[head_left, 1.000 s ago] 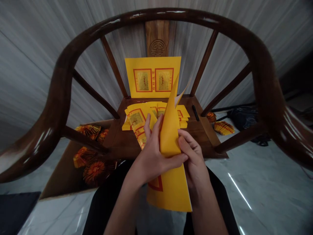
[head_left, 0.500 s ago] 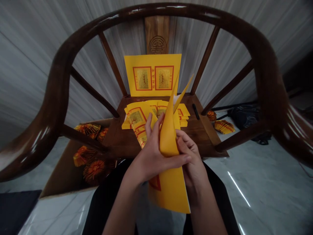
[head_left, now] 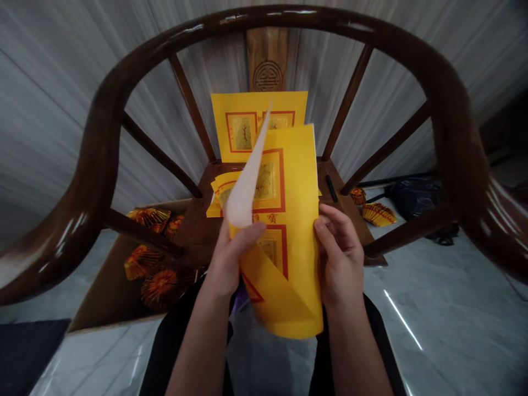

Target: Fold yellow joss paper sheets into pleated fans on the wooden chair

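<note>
Between my hands is a bundle of yellow joss paper sheets (head_left: 299, 231) printed with red frames and gold squares. My left hand (head_left: 229, 256) grips its left edge, thumb on top, where one sheet curls over and bares its white back. Along the right edge, my right hand (head_left: 340, 253) pinches the bundle between thumb and fingers. Behind it, a stack of yellow papers (head_left: 213, 206) lies on the chair seat (head_left: 193, 225), mostly hidden. One more yellow sheet (head_left: 239, 103) stands upright against the chair back.
A dark wooden armrest rail (head_left: 272, 12) curves round the seat. A black pen (head_left: 331, 188) lies at the seat's right. On the left, a cardboard box (head_left: 93, 302) holds several folded paper ornaments (head_left: 160, 283). Another folded ornament (head_left: 378, 214) and a black bag (head_left: 416, 198) are on the right.
The bundle has turned from edge-on to face me, showing its printed side. My left hand has moved left and my right hand slightly right, now along opposite edges.
</note>
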`<state>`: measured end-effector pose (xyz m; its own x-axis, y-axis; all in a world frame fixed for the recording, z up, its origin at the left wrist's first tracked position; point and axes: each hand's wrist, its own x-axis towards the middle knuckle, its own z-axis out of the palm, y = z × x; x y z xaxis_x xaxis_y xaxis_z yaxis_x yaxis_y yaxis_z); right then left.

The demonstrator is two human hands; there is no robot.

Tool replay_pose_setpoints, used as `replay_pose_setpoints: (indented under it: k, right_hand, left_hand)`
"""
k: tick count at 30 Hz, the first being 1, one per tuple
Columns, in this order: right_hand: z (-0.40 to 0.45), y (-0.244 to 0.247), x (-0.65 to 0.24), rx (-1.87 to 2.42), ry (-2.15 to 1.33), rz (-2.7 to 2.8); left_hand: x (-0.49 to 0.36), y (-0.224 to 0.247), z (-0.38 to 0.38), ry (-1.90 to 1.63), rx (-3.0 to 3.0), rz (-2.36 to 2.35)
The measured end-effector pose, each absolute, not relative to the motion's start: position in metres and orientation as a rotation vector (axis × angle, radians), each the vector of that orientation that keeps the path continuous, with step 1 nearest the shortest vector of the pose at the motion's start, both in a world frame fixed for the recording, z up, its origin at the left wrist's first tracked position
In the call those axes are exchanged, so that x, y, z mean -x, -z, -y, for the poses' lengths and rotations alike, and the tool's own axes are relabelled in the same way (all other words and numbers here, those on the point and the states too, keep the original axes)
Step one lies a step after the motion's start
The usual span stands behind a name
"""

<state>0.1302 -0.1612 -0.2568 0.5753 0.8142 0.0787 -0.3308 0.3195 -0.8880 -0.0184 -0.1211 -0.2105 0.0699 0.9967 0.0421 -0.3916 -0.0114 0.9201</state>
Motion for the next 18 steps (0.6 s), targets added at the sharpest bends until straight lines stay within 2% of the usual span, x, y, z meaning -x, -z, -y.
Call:
replay_pose_setpoints:
  k: [5,10,18]
  right_hand:
    - [0.16,0.259,-0.142,1.096,-0.959,0.553]
    - [0.16,0.258,-0.135,0.993,-1.192,0.415]
    - [0.158,0.266,-0.127,0.945,-1.268,0.513]
  left_hand:
    - [0.02,0.195,0.12,-1.452,-0.674,-0.835]
    - [0.022,0.188,0.122,-1.344,-0.712,-1.038]
    - [0.046,0.179,0.118,-1.29,-0.738,-1.145]
